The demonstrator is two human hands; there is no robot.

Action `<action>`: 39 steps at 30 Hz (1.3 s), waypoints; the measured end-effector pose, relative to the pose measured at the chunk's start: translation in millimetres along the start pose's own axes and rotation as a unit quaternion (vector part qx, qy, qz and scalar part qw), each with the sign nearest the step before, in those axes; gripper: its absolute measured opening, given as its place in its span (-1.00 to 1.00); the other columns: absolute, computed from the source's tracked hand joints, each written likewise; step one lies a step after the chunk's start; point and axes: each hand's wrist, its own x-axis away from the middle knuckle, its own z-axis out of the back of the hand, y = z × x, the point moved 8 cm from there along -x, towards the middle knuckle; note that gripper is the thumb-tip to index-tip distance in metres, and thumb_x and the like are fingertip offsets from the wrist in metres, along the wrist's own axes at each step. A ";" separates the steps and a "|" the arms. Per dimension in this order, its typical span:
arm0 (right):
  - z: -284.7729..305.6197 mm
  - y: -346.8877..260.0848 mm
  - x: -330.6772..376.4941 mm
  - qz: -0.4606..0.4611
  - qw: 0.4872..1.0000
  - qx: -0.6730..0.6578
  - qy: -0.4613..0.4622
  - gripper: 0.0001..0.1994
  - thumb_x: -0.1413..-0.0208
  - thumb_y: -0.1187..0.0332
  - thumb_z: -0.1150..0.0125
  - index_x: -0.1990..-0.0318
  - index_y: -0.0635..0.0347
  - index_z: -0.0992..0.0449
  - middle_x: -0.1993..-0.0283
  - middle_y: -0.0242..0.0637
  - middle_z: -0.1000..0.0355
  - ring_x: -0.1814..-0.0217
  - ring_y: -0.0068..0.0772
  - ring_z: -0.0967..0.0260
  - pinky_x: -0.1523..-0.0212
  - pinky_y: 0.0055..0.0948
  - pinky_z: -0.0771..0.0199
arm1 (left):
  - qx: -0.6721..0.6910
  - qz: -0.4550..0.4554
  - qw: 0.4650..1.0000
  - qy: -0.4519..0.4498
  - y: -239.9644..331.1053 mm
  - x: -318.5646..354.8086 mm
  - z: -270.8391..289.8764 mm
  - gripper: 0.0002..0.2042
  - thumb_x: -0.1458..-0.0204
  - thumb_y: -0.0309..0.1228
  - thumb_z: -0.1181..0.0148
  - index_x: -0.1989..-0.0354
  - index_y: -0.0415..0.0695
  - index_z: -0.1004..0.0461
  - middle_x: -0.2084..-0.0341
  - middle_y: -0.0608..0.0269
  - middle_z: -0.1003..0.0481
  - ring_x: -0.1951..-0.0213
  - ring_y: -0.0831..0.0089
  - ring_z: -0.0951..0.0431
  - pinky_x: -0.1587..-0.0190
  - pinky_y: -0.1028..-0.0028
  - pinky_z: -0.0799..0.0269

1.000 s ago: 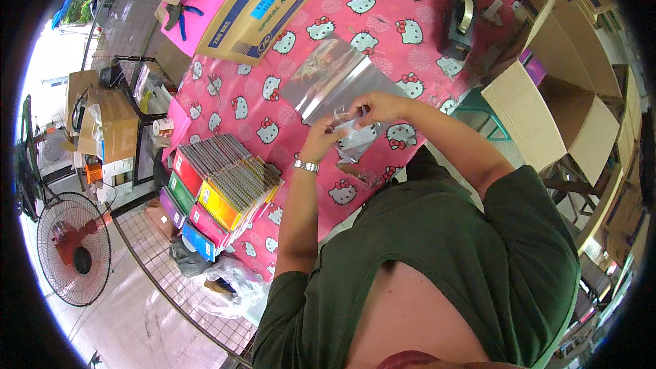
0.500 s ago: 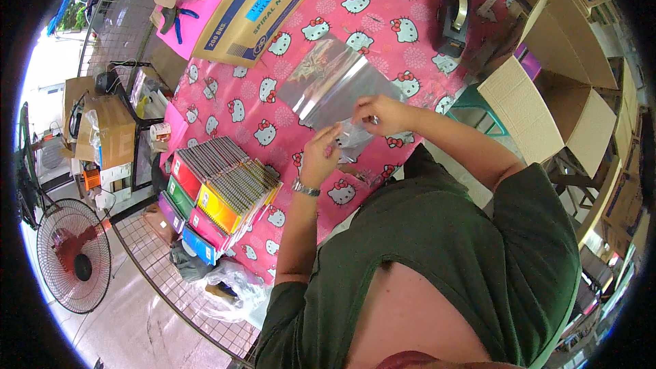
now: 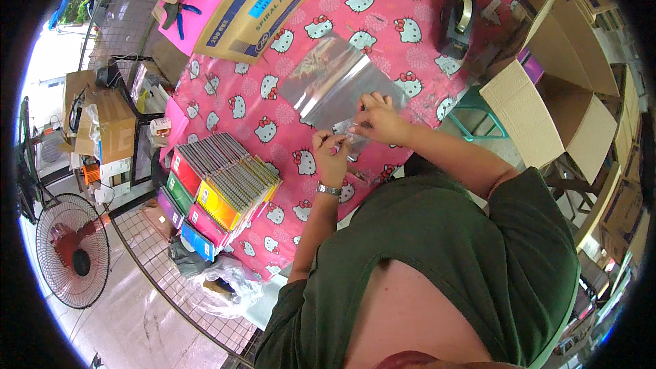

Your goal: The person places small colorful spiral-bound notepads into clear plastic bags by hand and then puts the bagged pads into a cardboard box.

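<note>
A stack of clear plastic bags (image 3: pixel 328 83) lies flat on the pink patterned tablecloth (image 3: pixel 263 106) in front of me. At their near edge my left hand (image 3: pixel 331 156), with a metal watch on its wrist, is closed in a pinch on crinkled clear plastic. Close beside it, my right hand (image 3: pixel 380 120) pinches the same plastic between thumb and forefinger, its other fingers curled. The fingers partly hide the gathered plastic. To the left stands a row of spiral notebooks (image 3: pixel 232 178) with red, yellow, green, blue and pink covers.
A black tape dispenser (image 3: pixel 456 24) stands at the far right of the table. Far left is a cardboard carton (image 3: pixel 239 24), with blue-handled pliers (image 3: pixel 180 17) near it. An open cardboard box (image 3: pixel 523 113) sits right, by a green stool (image 3: pixel 478 113). A fan (image 3: pixel 72 249) stands left.
My left hand has shifted slightly right and down, its forearm following. My right hand has turned, and its fingers now sit closer to the left hand's at the bag's edge.
</note>
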 end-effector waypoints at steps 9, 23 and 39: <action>63.8 103.9 -8.3 -0.168 0.954 -0.045 0.245 -0.55 0.04 -0.01 -0.25 0.20 0.21 -0.49 -0.05 -0.08 -0.29 -0.05 0.03 -0.17 0.05 0.02 -0.18 | -0.202 -0.011 0.979 -0.005 28.8 -20.3 1.2 -0.88 0.44 -0.42 -0.32 0.61 -0.08 -0.57 0.26 0.21 -0.42 0.14 0.19 -0.36 0.10 0.23 -0.25; 163.2 229.1 -15.4 -0.360 0.805 0.014 0.472 -0.43 0.33 0.16 -0.41 0.10 0.25 -0.42 0.13 0.01 -0.45 0.07 0.04 -0.41 0.02 -0.18 -0.39 | -0.171 0.013 0.977 -0.125 29.3 -41.7 -11.0 -0.69 0.33 -0.55 -0.29 0.29 -0.15 -0.52 0.31 0.12 -0.49 0.16 0.13 -0.44 0.06 0.26 -0.35; 78.5 302.7 -46.4 -0.342 0.723 -0.449 0.399 -0.90 -0.11 0.36 -0.13 0.33 0.18 -0.50 0.39 -0.39 -0.41 0.40 -0.57 -0.28 0.47 -0.47 -0.29 | 0.081 0.176 0.976 -0.096 -21.9 -17.0 -11.4 -0.69 0.06 -0.59 -0.20 0.08 -0.16 -0.49 0.12 0.20 -0.52 0.12 0.46 -0.51 0.05 0.44 -0.39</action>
